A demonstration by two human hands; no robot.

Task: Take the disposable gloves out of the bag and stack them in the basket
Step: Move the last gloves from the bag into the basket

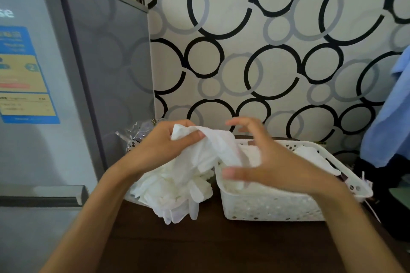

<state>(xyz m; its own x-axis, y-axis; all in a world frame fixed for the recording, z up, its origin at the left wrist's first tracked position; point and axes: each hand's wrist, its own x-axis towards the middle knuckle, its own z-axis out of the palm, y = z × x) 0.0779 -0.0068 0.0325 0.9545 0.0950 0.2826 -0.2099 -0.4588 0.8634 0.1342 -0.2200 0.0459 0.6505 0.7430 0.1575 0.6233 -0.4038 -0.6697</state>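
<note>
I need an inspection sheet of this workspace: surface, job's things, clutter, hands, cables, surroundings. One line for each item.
Surface: dark brown wooden table, bare at the front.
Job's things: white perforated basket on the right, some gloves already inside; pile of white disposable gloves to its left, spilling from a clear plastic bag.
Clutter: nothing seen on the table.
Hands: left hand pinches one glove, lifted over the pile; right hand over the basket, fingers spread, thumb near the glove's hanging end.
Cables: nothing seen.
Surroundings: grey refrigerator on the left, circle-patterned wallpaper behind, blue cloth hanging at the right.
</note>
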